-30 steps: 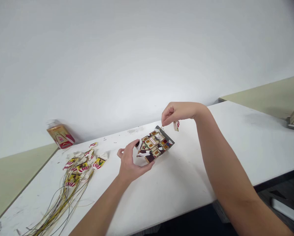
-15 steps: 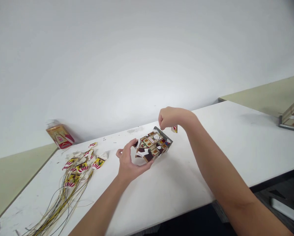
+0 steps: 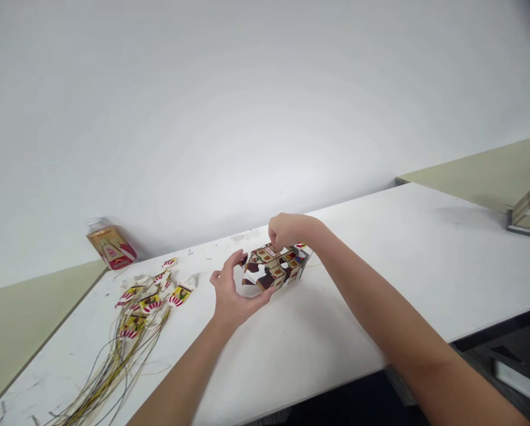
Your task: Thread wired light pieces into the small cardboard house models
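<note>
Presently, item one: model house [image 3: 277, 270], tipped over near the middle of the tabletop [image 3: 402, 236]; contact with the surface cannot be told. Long axis: roughly left to right, base end slanting slightly away from the person. Roof end points left, into the left hand [image 3: 233, 300]; grey base points right; one decorated face turned up. Item two: left hand, grasping the house, thumb along the roof's near edge, fingers at its far edge. Item three: right hand [image 3: 291, 229], directly over the upturned face, house beneath its curled fingers; whether they pinch anything is hidden. Nearer hand: both adjoin. Also: striped ornaments [image 3: 151, 303] on a bundle of wires [image 3: 100, 378], well apart, left.
</note>
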The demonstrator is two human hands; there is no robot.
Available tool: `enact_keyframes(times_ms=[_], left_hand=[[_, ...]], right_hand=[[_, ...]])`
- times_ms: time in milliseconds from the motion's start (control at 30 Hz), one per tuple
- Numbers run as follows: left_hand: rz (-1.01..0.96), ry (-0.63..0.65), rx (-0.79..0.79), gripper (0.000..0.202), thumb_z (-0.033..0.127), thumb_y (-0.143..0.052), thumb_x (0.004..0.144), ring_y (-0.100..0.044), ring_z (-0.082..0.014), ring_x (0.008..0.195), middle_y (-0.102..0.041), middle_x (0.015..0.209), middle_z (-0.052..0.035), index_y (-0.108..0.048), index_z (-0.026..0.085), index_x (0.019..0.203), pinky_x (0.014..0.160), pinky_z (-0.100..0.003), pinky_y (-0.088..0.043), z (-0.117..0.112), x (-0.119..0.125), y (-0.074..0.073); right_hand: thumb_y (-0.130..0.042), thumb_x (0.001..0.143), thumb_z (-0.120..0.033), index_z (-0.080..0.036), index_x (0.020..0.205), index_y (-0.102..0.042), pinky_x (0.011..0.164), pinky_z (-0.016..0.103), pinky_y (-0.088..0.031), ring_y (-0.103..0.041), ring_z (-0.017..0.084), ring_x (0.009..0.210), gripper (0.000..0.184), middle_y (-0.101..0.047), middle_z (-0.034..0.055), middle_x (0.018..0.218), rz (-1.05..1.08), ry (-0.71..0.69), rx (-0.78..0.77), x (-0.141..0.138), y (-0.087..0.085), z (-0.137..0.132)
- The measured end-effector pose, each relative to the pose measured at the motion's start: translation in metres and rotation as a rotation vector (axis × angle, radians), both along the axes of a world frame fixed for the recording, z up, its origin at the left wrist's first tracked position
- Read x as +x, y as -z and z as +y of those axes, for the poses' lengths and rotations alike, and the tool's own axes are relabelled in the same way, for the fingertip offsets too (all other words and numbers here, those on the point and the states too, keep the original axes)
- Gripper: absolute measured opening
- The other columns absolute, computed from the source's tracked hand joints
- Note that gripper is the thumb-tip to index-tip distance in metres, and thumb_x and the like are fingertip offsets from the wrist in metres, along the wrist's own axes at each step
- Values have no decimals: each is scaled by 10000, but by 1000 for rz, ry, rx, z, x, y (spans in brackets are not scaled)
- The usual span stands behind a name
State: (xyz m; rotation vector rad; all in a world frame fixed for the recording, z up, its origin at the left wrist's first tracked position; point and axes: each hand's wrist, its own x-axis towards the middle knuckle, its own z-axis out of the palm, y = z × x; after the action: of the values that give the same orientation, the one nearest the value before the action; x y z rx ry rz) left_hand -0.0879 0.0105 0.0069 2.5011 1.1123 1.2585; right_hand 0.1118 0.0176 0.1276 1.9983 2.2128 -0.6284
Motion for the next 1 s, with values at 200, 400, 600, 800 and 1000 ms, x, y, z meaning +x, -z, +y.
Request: enact_keyframes(times_ms=[200, 400, 600, 800, 1000], left_hand=[[-18, -29, -104, 864, 467, -775, 581, -616, -319, 1075, -634, 1204, -103, -352, 253, 1304, 930, -480, -334, 2, 0, 0], [-42, -36, -143, 838, 454, -771, 584, -613, -317, 1074, -633, 1194, -100, -362, 264, 1290, 957, -502, -321, 2, 1, -1], [-32, -37, -134, 841, 449, -768, 592, -613, -323, 1078, -628, 1209, -109, -350, 266, 1298, 948, -505, -329, 2, 0, -1], [-30, -41, -132, 833, 444, -765, 593, -614, -321, 1077, -635, 1198, -97, -359, 261, 1297, 935, -484, -334, 3, -1, 0], [-29, -32, -139, 833, 439, -763, 597, -613, -313, 1083, -640, 1196, -96, -356, 258, 1301, 940, -480, -325, 4, -2, 1]], right_hand=[[-665, 604, -118, -196, 1067, -631, 625, 261, -485, -645, 208, 907, 471, -665, 65, 1122, 180, 12, -13, 18, 8, 9], [-643, 515, -87, -198, 1135, -561, 586, 244, -486, -628, 220, 967, 635, -583, 67, 1250, 414, -78, -108, 42, 23, 23], [-630, 457, -21, -213, 1131, -559, 628, 243, -511, -592, 245, 1066, 705, -513, 88, 1320, 483, 5, -134, 56, 33, 29], [-726, 504, -97, -191, 1152, -531, 725, 260, -541, -589, 229, 1102, 684, -488, 118, 1354, 656, 25, -177, 66, 43, 32], [-823, 545, -235, -194, 1170, -550, 891, 264, -504, -598, 190, 1119, 684, -521, 101, 1363, 816, 49, -265, 93, 56, 31]])
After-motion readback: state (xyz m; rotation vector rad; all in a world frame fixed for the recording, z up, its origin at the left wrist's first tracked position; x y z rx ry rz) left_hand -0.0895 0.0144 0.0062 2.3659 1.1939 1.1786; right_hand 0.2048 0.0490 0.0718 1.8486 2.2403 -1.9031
